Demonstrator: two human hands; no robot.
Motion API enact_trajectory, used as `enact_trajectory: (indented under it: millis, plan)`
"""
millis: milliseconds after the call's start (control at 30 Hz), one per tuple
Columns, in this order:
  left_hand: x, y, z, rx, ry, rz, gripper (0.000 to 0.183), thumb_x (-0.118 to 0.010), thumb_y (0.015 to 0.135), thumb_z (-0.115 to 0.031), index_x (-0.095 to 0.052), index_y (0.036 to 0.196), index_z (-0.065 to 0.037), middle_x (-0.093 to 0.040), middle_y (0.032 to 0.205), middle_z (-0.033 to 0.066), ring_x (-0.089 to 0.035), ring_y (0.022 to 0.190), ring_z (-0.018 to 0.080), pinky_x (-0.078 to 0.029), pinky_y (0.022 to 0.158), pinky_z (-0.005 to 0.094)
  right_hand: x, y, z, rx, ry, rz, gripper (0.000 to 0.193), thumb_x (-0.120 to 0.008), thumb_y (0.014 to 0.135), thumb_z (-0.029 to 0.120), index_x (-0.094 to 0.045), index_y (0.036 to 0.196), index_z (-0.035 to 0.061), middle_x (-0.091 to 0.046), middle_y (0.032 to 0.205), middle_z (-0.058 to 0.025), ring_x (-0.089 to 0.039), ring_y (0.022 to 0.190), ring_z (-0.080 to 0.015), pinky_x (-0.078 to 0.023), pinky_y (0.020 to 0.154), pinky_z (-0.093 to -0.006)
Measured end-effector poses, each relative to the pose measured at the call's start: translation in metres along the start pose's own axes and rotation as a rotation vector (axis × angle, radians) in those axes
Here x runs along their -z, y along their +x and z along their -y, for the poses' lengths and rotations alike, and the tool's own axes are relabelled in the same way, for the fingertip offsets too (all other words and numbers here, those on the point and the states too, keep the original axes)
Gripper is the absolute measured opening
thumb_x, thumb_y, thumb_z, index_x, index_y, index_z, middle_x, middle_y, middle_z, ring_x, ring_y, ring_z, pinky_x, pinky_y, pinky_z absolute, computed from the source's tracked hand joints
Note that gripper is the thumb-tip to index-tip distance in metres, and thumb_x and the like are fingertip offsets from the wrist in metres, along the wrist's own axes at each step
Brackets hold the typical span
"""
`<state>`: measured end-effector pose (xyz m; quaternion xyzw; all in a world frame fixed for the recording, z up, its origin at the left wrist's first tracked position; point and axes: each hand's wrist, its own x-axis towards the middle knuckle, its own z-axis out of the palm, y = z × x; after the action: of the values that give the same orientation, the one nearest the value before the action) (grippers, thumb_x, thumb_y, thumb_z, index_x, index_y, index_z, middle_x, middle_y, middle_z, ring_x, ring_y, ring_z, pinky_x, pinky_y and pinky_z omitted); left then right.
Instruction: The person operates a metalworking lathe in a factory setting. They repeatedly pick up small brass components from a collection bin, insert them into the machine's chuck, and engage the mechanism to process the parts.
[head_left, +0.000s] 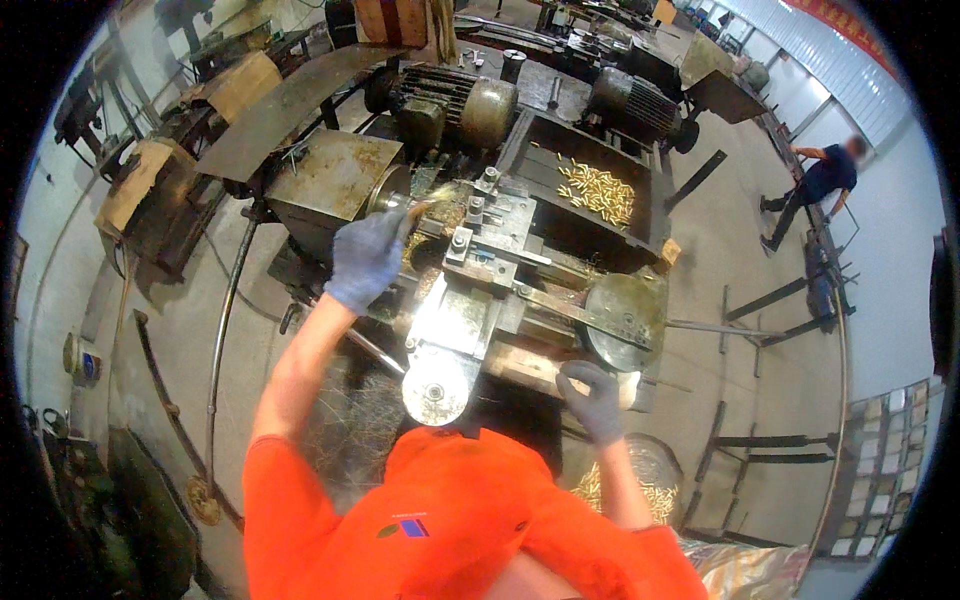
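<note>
My left hand (365, 255), in a grey-blue glove, is beside the lathe's round chuck (391, 187). Its fingers close on a slim brown thing with a pale, bristly tip, which looks like a small brush (438, 197). That tip is by the metal tool slide (490, 225) with its bolted blocks. My right hand (595, 400), also gloved, is at the near right of the machine, over the end of a pale wooden piece (525, 368). Its fingers are curled, and I cannot make out what lies in them. A round metal plate (622, 318) is just beyond it.
Behind the slide, a dark metal trough (520, 165) holds a heap of small brass-coloured parts (597, 193). More such parts (655, 498) are in a round container by my right forearm. Electric motors (485, 110) stand at the back. A person (826, 180) walks at the far right.
</note>
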<state>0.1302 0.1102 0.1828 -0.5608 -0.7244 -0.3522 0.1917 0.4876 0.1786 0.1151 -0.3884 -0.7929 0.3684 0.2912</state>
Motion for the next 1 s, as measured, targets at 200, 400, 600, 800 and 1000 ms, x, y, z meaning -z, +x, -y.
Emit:
enact_trajectory:
  millis: [200,400,600,800,1000]
  plan:
    - [-0.048,0.009,-0.001,-0.022,0.183,0.219,0.012,-0.049,0.083,-0.018,-0.058,0.084,-0.01,-0.06,0.068,0.0127,-0.06,0.063,0.0313,-0.045,0.055,0.0423,0.005,-0.012,-0.003,-0.005,-0.007,-0.031,0.014,-0.069,0.07,0.011,-0.065,0.078,0.0,-0.065,0.08,-0.0119,-0.063,0.08,-0.0211,-0.048,0.073,-0.0291]
    - [-0.042,0.016,-0.001,-0.1,0.117,0.332,0.006,-0.052,0.076,-0.015,-0.057,0.075,-0.012,-0.06,0.068,0.0139,-0.06,0.067,0.0321,-0.046,0.06,0.0431,0.011,-0.027,-0.015,-0.103,0.039,-0.064,0.014,-0.068,0.071,0.01,-0.065,0.079,-0.0004,-0.065,0.078,-0.011,-0.063,0.076,-0.019,-0.048,0.069,-0.0279]
    - [-0.056,0.076,0.01,-0.123,0.035,0.013,0.005,-0.054,0.077,-0.015,-0.057,0.076,-0.012,-0.06,0.07,0.0127,-0.059,0.066,0.0322,-0.047,0.06,0.0421,0.014,-0.033,-0.02,-0.131,0.132,-0.1,0.014,-0.068,0.072,0.01,-0.065,0.08,-0.0008,-0.064,0.078,-0.0113,-0.063,0.073,-0.0182,-0.048,0.066,-0.0268]
    - [-0.078,0.079,0.022,-0.091,0.219,0.285,0.016,-0.055,0.081,-0.026,-0.058,0.077,-0.011,-0.06,0.071,0.0141,-0.058,0.068,0.0331,-0.046,0.059,0.0429,0.021,-0.048,-0.029,-0.243,0.107,-0.075,0.015,-0.068,0.073,0.012,-0.065,0.079,-0.0019,-0.065,0.077,-0.0103,-0.062,0.073,-0.0152,-0.048,0.068,-0.0265]
    - [-0.064,0.09,0.012,-0.147,0.207,0.462,0.015,-0.056,0.078,-0.023,-0.06,0.081,-0.008,-0.06,0.072,0.0154,-0.058,0.071,0.0346,-0.046,0.064,0.0442,0.022,-0.056,-0.043,-0.284,0.134,-0.09,0.013,-0.068,0.073,0.009,-0.065,0.079,-0.0021,-0.065,0.077,-0.0095,-0.062,0.073,-0.0153,-0.047,0.069,-0.0257]
